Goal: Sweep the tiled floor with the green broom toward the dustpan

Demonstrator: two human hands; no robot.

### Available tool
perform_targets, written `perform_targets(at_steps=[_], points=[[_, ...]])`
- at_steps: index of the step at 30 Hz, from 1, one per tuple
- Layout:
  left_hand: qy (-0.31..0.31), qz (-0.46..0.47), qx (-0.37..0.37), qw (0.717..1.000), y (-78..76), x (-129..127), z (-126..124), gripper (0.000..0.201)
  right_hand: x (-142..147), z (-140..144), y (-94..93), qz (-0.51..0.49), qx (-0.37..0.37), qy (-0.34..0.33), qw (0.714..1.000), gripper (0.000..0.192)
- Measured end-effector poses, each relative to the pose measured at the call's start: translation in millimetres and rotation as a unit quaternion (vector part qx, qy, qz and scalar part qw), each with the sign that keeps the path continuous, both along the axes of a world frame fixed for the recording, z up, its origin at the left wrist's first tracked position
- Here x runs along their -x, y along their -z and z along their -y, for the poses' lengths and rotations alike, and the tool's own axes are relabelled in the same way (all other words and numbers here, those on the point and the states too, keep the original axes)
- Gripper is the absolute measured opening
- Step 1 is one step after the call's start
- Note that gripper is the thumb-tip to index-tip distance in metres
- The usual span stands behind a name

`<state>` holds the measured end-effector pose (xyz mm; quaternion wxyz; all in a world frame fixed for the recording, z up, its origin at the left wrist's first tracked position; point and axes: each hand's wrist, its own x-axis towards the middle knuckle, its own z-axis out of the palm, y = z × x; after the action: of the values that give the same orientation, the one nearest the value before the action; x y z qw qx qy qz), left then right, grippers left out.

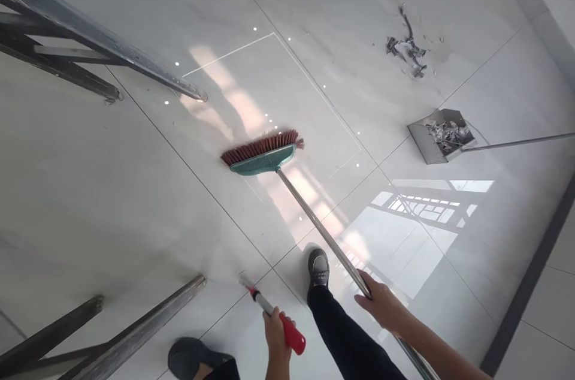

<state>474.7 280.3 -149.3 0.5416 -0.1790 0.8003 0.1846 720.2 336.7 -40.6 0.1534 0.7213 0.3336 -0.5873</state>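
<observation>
My right hand (381, 302) is wrapped round the metal handle of a broom (264, 162). Its green head with dark red bristles lies on the tiled floor (188, 224), bristles pointing away from me. In my left hand (276, 335) is a red-handled scraper (294, 335) with a silver shaft. The scraper's thin tip points down towards the floor and is hard to make out. Small white specks lie near the bristles.
A long-handled metal dustpan (422, 143) holding crumpled scraps stands at right. Beyond it is a pile of grey scraps (406, 50). Metal ladder-like legs (148, 65) stand at upper left, more legs (148, 323) at lower left. My shoes (318, 269) are below.
</observation>
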Motion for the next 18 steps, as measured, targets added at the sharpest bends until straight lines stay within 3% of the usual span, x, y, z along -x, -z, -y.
perform_targets(at_steps=[2, 4, 6, 9, 10, 12, 15, 18], points=[[-0.034, 0.047, -0.035, 0.998, -10.4, -2, 10, 0.018, 1, 3, 3.9, 0.004, -0.006, -0.002, 1.0, 0.051], [-0.028, 0.075, -0.046, 0.996, -18.0, -12, 14, 0.027, 3, 3, 4.7, 0.009, -0.011, -0.005, 1.0, 0.044], [0.053, 0.064, -0.019, 0.996, -23.8, -22, 15, 0.045, 4, -1, 0.0, 0.024, -0.033, -0.021, 0.999, 0.029], [0.232, 0.034, 0.014, 0.972, -33.8, -24, 22, 0.059, 1, -10, -22.2, 0.037, -0.07, -0.031, 0.996, 0.015], [0.266, 0.033, 0.014, 0.963, -38.1, -21, 25, 0.06, -2, -12, -34.8, 0.028, -0.07, -0.02, 0.997, 0.015], [0.268, 0.049, 0.01, 0.962, -48.4, -6, 34, 0.059, -10, -9, -67.8, -0.016, -0.05, 0.015, 0.999, 0.02], [0.187, 0.077, 0.019, 0.979, -69.4, 30, 48, 0.039, -24, 19, -130.0, -0.091, 0.008, 0.074, 0.993, 0.034], [0.121, 0.062, 0.02, 0.991, -101.4, 73, 63, 0.027, -27, 63, -189.9, -0.081, 0.074, 0.121, 0.987, 0.049]])
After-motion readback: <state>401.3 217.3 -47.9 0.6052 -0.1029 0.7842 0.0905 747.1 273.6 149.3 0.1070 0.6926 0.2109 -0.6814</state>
